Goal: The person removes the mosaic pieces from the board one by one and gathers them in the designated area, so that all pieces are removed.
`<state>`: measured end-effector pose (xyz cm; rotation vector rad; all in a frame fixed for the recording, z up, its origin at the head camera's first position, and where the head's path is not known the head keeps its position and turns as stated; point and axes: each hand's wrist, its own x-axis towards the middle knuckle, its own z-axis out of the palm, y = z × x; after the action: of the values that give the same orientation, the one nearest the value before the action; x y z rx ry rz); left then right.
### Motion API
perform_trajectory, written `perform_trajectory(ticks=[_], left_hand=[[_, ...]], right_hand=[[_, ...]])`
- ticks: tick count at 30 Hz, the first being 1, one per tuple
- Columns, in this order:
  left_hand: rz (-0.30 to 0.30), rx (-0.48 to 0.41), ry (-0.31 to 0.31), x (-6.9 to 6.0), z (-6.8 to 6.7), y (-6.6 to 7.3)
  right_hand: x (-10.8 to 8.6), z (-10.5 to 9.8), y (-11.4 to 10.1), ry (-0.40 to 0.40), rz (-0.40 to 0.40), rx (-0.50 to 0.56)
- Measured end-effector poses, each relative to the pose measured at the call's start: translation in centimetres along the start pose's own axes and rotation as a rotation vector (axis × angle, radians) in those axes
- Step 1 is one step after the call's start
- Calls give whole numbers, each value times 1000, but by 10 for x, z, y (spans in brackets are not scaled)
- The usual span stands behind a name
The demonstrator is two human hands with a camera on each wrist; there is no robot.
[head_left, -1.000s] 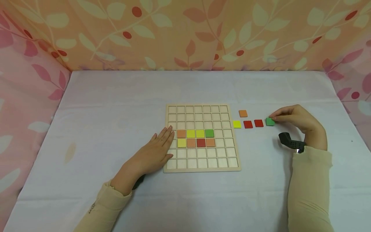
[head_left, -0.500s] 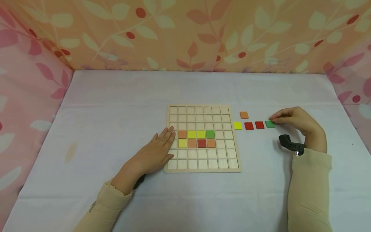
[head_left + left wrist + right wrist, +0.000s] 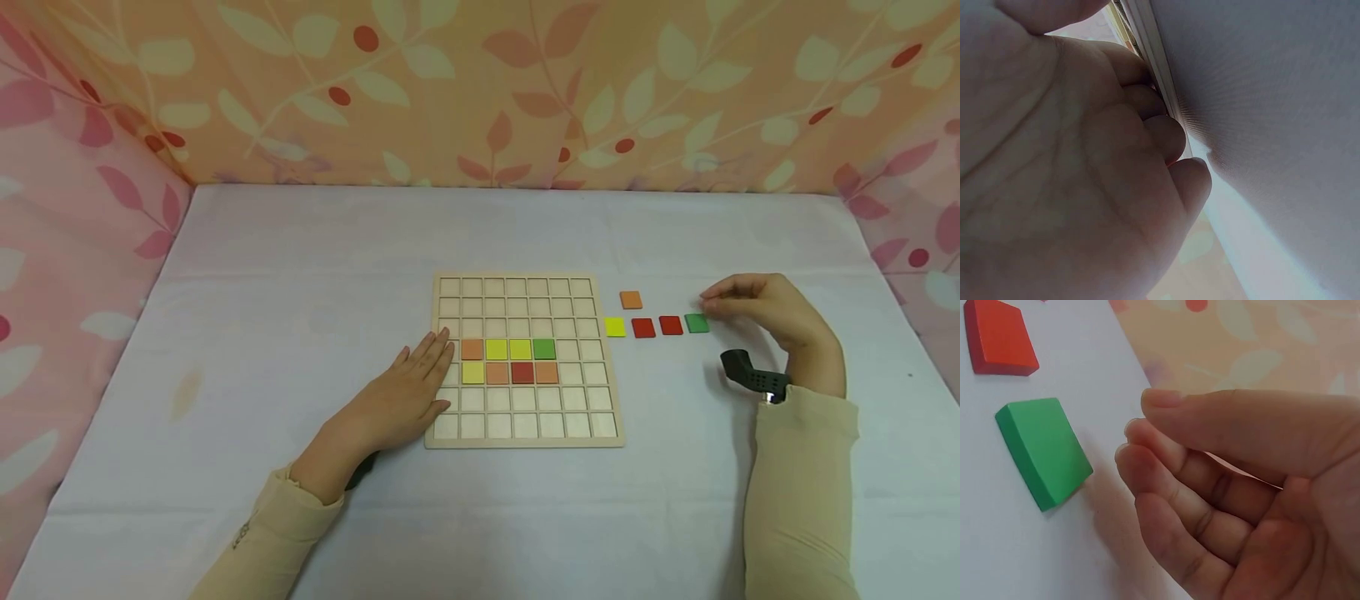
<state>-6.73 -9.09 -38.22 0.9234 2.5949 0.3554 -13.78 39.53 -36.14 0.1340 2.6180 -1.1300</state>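
My left hand (image 3: 401, 398) rests on the left edge of a wooden grid board (image 3: 525, 443), its fingers lying over the rim. In the left wrist view the palm and fingertips (image 3: 1186, 178) show against the board's side. To the right of the board, a green square tile (image 3: 697, 323) lies flat at the right end of a row. Just beyond it is my right hand (image 3: 776, 312), fingers loosely bent and holding nothing. The right wrist view shows a gap between the green tile and those fingertips (image 3: 1138, 464).
Left of the green tile lie two red tiles (image 3: 643, 327) and a yellow tile (image 3: 615, 327). An orange tile (image 3: 631, 299) sits behind that row. Several coloured tiles fill two short rows in the board's middle cells. Patterned cloth (image 3: 495, 92) walls the white table's back and sides.
My right hand has let go of the green tile, and its fingertips have drawn slightly away. The left hand stays on the board. The head view has shifted a little.
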Motion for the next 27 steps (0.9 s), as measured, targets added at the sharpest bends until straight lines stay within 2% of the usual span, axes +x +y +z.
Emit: perform_trajectory(ticks=[7, 12, 17, 23, 27], left_hand=[[-2, -6, 12, -2, -1, 0], [-3, 2, 3, -2, 0, 0], [0, 9, 4, 2, 1, -1], [2, 13, -1, 4, 0, -1], [-2, 10, -4, 6, 0, -1]], right_hand=[[2, 5, -9, 43, -62, 38], [3, 17, -21, 44, -88, 75], [6, 35, -40, 9, -122, 74], [7, 62, -68, -58, -173, 158], [10, 80, -86, -117, -234, 164]])
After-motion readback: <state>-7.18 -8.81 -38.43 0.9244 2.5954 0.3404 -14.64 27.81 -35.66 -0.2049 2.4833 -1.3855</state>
